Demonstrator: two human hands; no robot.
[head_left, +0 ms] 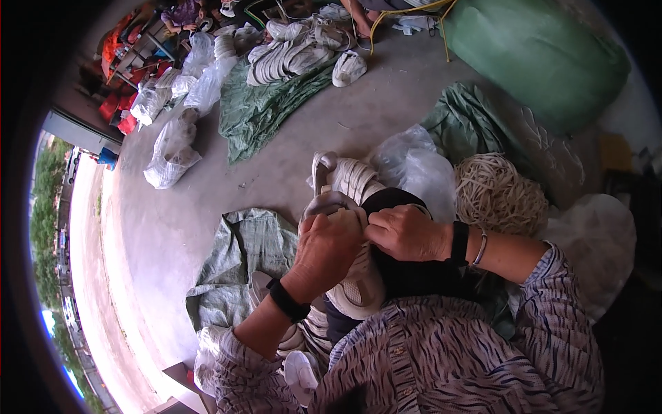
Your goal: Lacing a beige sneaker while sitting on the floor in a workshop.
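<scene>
A beige and white shoe (356, 292) rests over my lap, its mesh toe toward me and its padded collar away from me. My left hand (329, 247) is closed around the upper part of this shoe. Against the shoe's right side, my right hand (403, 231) is closed in a pinch, and whatever lies between its fingertips is hidden. Just beyond, a stack of white shoes (354, 178) leans by my knee. More pale shoes (301, 370) lie below my left forearm, partly covered by it.
At my right sits a tangled heap of cream laces (500, 193) beside clear plastic (416, 165). Green woven sheets (241, 259) lie on the concrete floor. A large green sack (538, 58) stands far right. Piled shoes (296, 52) and another person (183, 15) are farther off.
</scene>
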